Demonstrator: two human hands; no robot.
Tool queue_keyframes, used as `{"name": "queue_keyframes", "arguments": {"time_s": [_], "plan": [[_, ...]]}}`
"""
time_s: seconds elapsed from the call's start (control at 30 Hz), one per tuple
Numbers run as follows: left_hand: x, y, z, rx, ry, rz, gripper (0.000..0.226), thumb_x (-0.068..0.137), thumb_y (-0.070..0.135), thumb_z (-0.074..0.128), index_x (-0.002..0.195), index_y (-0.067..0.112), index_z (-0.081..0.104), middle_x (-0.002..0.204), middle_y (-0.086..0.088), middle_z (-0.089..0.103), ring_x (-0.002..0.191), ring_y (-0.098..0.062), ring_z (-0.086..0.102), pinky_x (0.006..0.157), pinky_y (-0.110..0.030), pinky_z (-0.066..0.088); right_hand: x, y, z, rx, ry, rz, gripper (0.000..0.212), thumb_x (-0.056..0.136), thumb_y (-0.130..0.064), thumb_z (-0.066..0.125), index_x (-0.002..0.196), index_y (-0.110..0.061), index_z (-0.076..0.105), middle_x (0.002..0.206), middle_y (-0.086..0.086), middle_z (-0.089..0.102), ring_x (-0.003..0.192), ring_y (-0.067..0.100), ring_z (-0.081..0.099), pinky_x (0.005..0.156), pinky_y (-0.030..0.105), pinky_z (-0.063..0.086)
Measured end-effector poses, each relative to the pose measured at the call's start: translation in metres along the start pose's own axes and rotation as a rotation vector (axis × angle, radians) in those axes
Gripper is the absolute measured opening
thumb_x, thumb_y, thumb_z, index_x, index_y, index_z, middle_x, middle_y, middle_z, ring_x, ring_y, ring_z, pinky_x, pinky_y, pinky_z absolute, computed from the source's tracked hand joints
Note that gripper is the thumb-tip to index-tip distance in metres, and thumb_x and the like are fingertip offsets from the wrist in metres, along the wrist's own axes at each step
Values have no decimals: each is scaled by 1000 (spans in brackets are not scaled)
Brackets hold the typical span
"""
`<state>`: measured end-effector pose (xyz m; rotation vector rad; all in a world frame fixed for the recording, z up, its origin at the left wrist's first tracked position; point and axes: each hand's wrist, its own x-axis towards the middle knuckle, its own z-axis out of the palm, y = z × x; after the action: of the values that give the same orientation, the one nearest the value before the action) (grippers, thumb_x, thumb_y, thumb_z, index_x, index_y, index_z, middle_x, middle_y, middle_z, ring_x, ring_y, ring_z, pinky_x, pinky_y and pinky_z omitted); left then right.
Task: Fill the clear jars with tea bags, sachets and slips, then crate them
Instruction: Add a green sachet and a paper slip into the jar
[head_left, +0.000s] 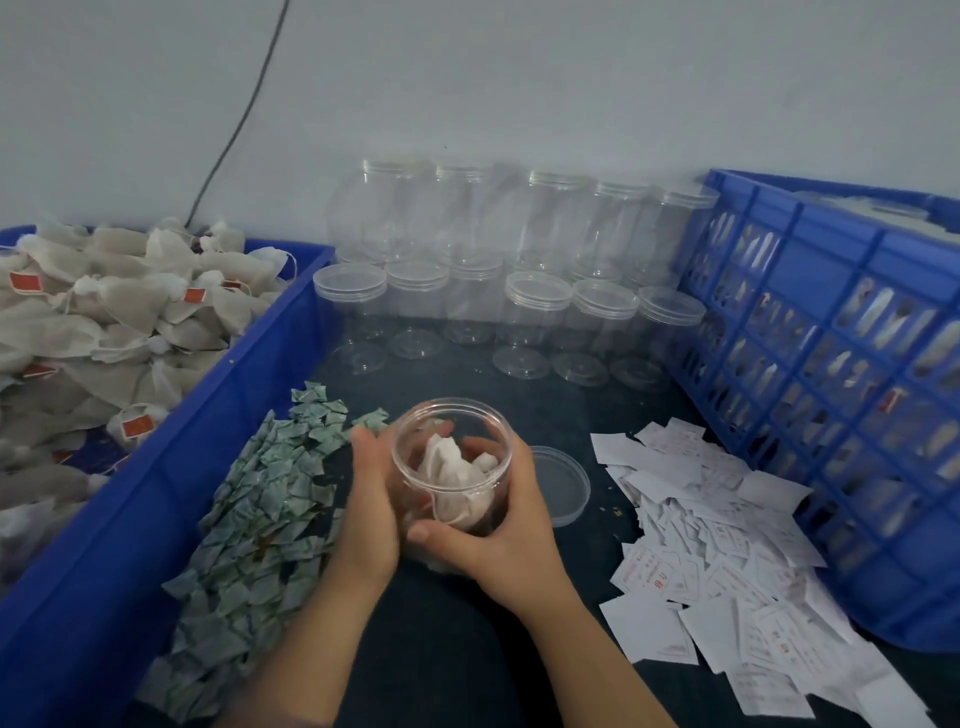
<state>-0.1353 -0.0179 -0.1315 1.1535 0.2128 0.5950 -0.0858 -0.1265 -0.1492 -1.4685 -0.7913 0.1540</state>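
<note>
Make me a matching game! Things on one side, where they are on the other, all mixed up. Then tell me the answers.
1. white tea bags with red tags
2. green patterned paper sachets
3. white printed paper slips
4. loose clear round plastic lid

A. lying right of the open clear plastic jar
B. heaped in the solid blue bin
C. spread beside the blue slatted crate
D. piled on the dark table just left of the jar

Pairs: 1-B, 2-D, 3-C, 4-A.

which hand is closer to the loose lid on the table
Right. The right hand grips the jar right beside the lid; the left hand holds the jar's other side, next to the green sachets.
</note>
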Motion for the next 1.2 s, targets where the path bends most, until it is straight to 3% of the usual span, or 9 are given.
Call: {"name": "queue_keyframes", "arguments": {"time_s": [0.07,0.2,0.33,0.43,0.63,0.73,0.83,1.0,1.2], "plan": [[4,-7,-3,73,-26,-80,93,73,75,20,118,4,62,107,-17,71,107,-34,65,93,-41,53,-1,-5,-2,56,-21,26,77,66,-34,78,134,-31,41,122,-20,59,118,5,57,94,21,47],[8,-18,-5,128,9,-49,93,76,73,15,104,2,67,94,-18,73,95,-32,68,88,-41,50,-2,-14,-4,130,25,133,63,84,-60,43,135,-23,49,121,-16,64,115,4,60,92,19,49],[8,-18,-4,103,3,-60,85,76,70,17,96,4,66,82,-8,75,78,-16,71,73,-25,55,-1,-15,-6,77,164,196,41,98,-51,36,120,-27,62,110,-18,70,107,-4,62,86,10,47],[7,-14,1,66,-9,-39,80,77,64,17,91,1,64,71,-3,73,67,-8,68,63,-15,53,17,-16,-28,-96,302,191,19,101,-33,49,116,-36,61,119,-18,65,113,-5,58,94,11,45],[7,-15,0,74,0,-37,76,76,65,19,86,6,66,71,-5,72,66,-9,68,62,-16,52,58,5,-106,-819,230,487,53,95,-4,49,147,-7,39,152,10,39,138,25,38,115,35,29],[10,-19,-3,75,24,-34,73,74,69,23,78,15,70,75,-8,73,71,-12,69,68,-23,51,50,21,-118,-1027,158,607,45,93,-10,48,137,-11,50,140,12,51,130,29,44,117,40,23],[11,-20,-3,78,11,-49,76,70,74,25,80,15,71,79,-9,73,74,-13,70,67,-19,53,49,30,-117,-1104,193,528,25,92,-13,49,113,-14,62,116,13,63,117,31,55,118,41,20],[12,-20,-4,76,-2,-70,80,70,73,25,88,9,68,81,-9,74,76,-15,70,67,-19,54,49,34,-119,-1181,213,461,27,103,-18,44,112,-15,70,125,11,65,138,25,39,122,38,9],[12,-17,-2,50,-6,-86,81,65,75,29,88,8,68,80,-9,74,76,-15,70,68,-20,55,49,23,-107,-1022,434,108,21,97,-3,54,108,4,71,117,19,67,132,36,46,116,41,27]]}}
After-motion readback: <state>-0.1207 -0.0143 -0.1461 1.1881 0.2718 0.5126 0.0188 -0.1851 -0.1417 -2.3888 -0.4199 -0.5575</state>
